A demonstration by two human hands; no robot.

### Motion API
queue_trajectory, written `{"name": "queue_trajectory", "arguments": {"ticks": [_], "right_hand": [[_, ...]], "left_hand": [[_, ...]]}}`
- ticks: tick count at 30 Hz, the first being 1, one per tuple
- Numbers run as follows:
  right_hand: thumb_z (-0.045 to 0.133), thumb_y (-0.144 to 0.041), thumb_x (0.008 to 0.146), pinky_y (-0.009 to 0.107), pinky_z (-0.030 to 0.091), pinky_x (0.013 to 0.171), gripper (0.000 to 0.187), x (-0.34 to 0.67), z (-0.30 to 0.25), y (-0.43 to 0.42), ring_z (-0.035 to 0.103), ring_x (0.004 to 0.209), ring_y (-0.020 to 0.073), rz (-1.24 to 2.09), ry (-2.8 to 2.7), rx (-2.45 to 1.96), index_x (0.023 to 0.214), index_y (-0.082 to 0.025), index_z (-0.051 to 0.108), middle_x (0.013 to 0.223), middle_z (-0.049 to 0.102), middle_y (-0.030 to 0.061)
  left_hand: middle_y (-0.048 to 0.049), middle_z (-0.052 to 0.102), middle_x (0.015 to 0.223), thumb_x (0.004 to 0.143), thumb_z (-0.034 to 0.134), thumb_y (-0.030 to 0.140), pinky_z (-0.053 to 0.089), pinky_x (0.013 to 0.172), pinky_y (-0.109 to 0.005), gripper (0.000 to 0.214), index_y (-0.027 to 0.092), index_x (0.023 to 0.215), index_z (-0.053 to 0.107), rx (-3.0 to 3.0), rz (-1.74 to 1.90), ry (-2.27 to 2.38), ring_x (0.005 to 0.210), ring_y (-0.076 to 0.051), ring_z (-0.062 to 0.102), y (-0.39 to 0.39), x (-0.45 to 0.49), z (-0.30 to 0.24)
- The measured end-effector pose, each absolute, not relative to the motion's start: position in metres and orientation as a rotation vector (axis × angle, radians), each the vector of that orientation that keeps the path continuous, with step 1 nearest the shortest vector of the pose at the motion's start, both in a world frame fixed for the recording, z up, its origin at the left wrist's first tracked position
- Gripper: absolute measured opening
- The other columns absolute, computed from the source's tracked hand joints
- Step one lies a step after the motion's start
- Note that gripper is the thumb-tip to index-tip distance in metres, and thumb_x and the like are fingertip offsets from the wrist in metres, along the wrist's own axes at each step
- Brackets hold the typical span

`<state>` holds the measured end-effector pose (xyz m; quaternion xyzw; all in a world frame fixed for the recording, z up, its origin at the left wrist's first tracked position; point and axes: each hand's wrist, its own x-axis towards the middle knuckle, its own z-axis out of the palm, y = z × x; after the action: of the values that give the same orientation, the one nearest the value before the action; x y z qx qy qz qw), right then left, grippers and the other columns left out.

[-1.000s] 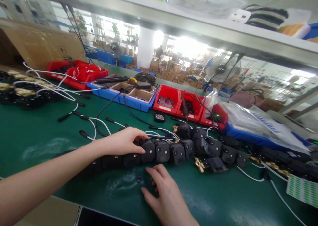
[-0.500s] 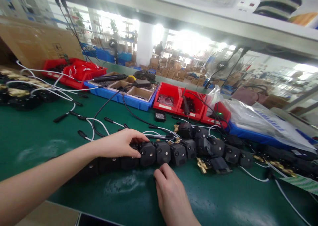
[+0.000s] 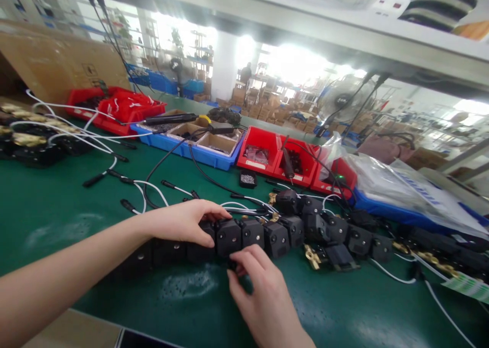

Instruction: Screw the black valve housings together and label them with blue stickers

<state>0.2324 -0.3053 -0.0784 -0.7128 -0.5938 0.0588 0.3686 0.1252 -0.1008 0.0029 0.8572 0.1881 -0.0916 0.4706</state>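
Note:
A row of black box-shaped units with brass fittings runs across the bench; one black unit [image 3: 228, 238] stands near the middle. My left hand [image 3: 183, 223] is closed over the neighbouring black unit [image 3: 200, 248], thumb at its front and fingers behind its top. Just in front of the row, my right hand [image 3: 263, 292] pinches a small black part [image 3: 231, 264] between thumb and fingers. Its exact kind is hidden by the fingers. To the right, more black units [image 3: 359, 240] lie in a cluster, with a brass fitting [image 3: 312, 258] sticking out.
Behind the row lie white cables [image 3: 153, 186] with black connectors. Farther back stand a blue divided tray [image 3: 221, 160], red bins [image 3: 263, 168] and a small black dish of tiny metal parts [image 3: 247, 180]. A screwdriver [image 3: 287, 162] leans in one bin. Plastic bags [image 3: 405, 185] lie right.
My right hand has moved slightly left and up to the front of the row, its fingers opening out around a small black part that now shows. My left hand stays in place.

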Motion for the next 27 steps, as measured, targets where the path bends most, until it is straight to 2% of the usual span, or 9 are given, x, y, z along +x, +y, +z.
{"name": "queue_trajectory", "arguments": {"ticks": [3, 6, 11, 14, 17, 21, 27], "right_hand": [[0.058, -0.009, 0.091, 0.028, 0.058, 0.072, 0.017, 0.23, -0.074, -0.286, 0.069, 0.08, 0.0201, -0.123, -1.476, -1.687, 0.105, -0.015, 0.067, 0.093, 0.068, 0.0077], [0.054, -0.013, 0.097, 0.032, 0.058, 0.072, 0.014, 0.227, -0.07, -0.27, 0.068, 0.081, 0.0223, -0.278, -1.546, -1.657, 0.102, -0.013, 0.067, 0.089, 0.069, 0.0098], [0.054, -0.014, 0.1, 0.031, 0.057, 0.069, 0.013, 0.225, -0.072, -0.266, 0.068, 0.079, 0.0221, -0.407, -1.591, -1.672, 0.099, -0.012, 0.066, 0.086, 0.069, 0.0103], [0.053, -0.014, 0.101, 0.03, 0.057, 0.07, 0.013, 0.225, -0.074, -0.266, 0.067, 0.077, 0.0208, -0.433, -1.602, -1.662, 0.097, -0.012, 0.065, 0.082, 0.067, 0.0091], [0.05, -0.012, 0.102, 0.029, 0.056, 0.069, 0.017, 0.224, -0.076, -0.265, 0.065, 0.074, 0.0197, -0.455, -1.62, -1.641, 0.093, -0.013, 0.064, 0.079, 0.065, 0.0078], [0.048, -0.013, 0.103, 0.029, 0.053, 0.065, 0.021, 0.222, -0.079, -0.265, 0.062, 0.07, 0.0192, -0.477, -1.621, -1.681, 0.089, -0.014, 0.063, 0.076, 0.063, 0.0066], [0.048, -0.01, 0.1, 0.032, 0.056, 0.073, 0.017, 0.225, -0.072, -0.267, 0.066, 0.082, 0.0226, -0.376, -1.657, -1.697, 0.105, -0.011, 0.065, 0.089, 0.067, 0.01]], "left_hand": [[-0.0061, 0.07, 0.134, 0.063, 0.078, 0.029, 0.047, 0.111, -0.038, 0.075, 0.019, 0.135, 0.061, 2.142, -0.218, 0.431, 0.124, -0.029, 0.063, -0.098, 0.124, 0.002], [-0.007, 0.071, 0.132, 0.065, 0.078, 0.033, 0.048, 0.11, -0.04, 0.073, 0.019, 0.135, 0.061, 2.157, -0.195, 0.395, 0.123, -0.03, 0.065, -0.097, 0.124, 0.0], [-0.0096, 0.067, 0.141, 0.07, 0.069, 0.026, 0.043, 0.115, -0.038, 0.07, 0.014, 0.138, 0.059, 2.152, -0.229, 0.366, 0.132, -0.03, 0.059, -0.098, 0.122, 0.005], [-0.0094, 0.066, 0.142, 0.074, 0.068, 0.028, 0.043, 0.115, -0.038, 0.067, 0.014, 0.139, 0.058, 2.124, -0.233, 0.374, 0.132, -0.028, 0.059, -0.1, 0.122, 0.007], [-0.0103, 0.071, 0.133, 0.077, 0.07, 0.038, 0.046, 0.111, -0.041, 0.062, 0.015, 0.134, 0.061, 2.134, -0.183, 0.41, 0.123, -0.029, 0.064, -0.103, 0.124, 0.003], [-0.0118, 0.073, 0.117, 0.073, 0.075, 0.046, 0.053, 0.1, -0.041, 0.064, 0.013, 0.126, 0.064, 2.158, -0.086, 0.476, 0.108, -0.03, 0.068, -0.102, 0.128, -0.009], [-0.0096, 0.075, 0.105, 0.071, 0.076, 0.044, 0.056, 0.093, -0.039, 0.061, 0.014, 0.122, 0.064, 2.14, -0.058, 0.491, 0.1, -0.027, 0.07, -0.099, 0.132, -0.016]]}}
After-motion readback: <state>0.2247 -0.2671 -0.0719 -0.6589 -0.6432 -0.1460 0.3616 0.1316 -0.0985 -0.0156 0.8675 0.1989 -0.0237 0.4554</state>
